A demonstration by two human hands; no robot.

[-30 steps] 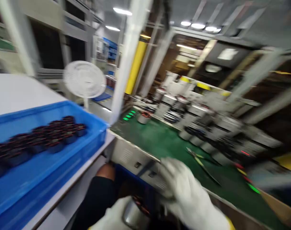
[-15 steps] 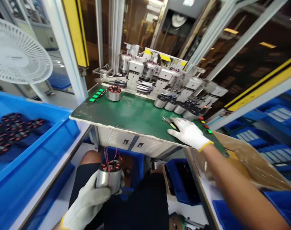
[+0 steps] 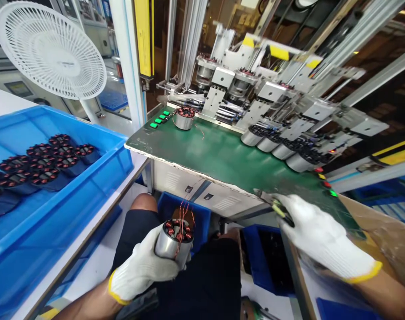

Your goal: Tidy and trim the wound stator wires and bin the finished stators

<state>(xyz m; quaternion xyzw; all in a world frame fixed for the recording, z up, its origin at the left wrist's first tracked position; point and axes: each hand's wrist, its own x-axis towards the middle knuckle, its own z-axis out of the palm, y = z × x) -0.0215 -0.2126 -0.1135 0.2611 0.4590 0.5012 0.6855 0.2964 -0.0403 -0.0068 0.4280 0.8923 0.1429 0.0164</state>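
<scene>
My left hand [image 3: 145, 262] is clasping a stator [image 3: 172, 245] at seven o'clock, my right hand [image 3: 310, 229] pliers [image 3: 279, 208] at four, loose wires [image 3: 182, 212] risking snags.

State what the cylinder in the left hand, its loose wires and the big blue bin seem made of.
The cylinder: a metal shell, perhaps steel, going by its smooth silvery sheen. The loose wires: probably copper, possibly coated, being thin and reddish. The blue bin: likely moulded plastic, semi-gloss, with even colour and soft highlights.

Head-worn view, forward and down
</scene>
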